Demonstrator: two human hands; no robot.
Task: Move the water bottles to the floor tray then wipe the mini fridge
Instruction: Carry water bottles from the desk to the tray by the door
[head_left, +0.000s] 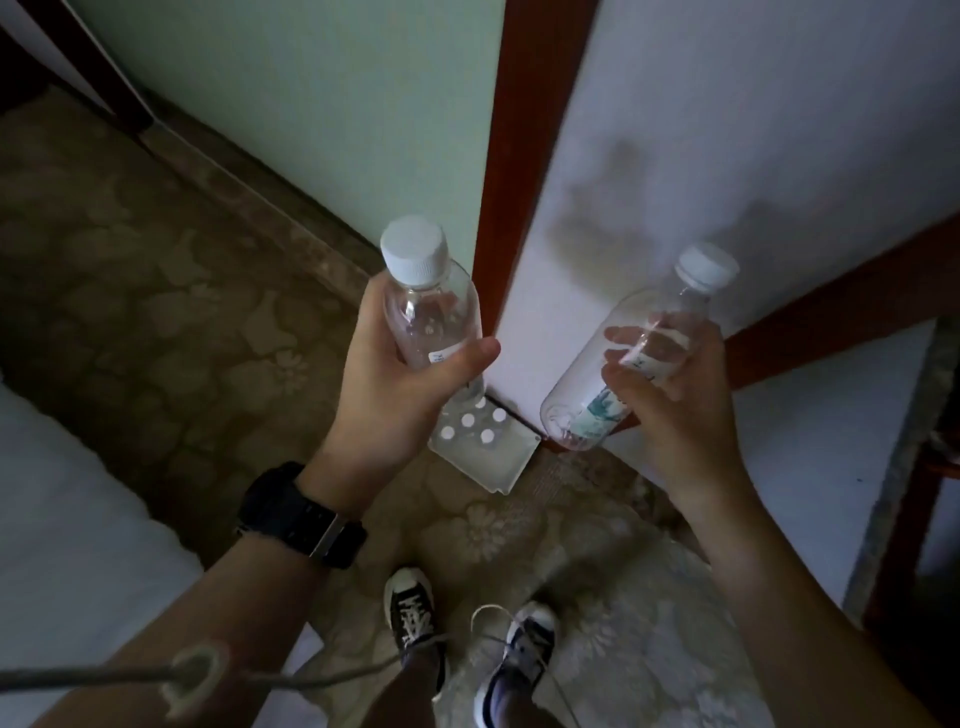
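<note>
The left hand (384, 384) grips 1 capped bottle (431, 306); the right hand (670, 395) clasps another bottle (639, 353), above the floor tray (493, 467).

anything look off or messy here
One thing: the laces on the right shoe look undone, trailing loose over the carpet. Both bottles stay capped, and nothing looks spilled around the floor tray.

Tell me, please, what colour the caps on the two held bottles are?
White, both caps, clearest in the head view.
</note>
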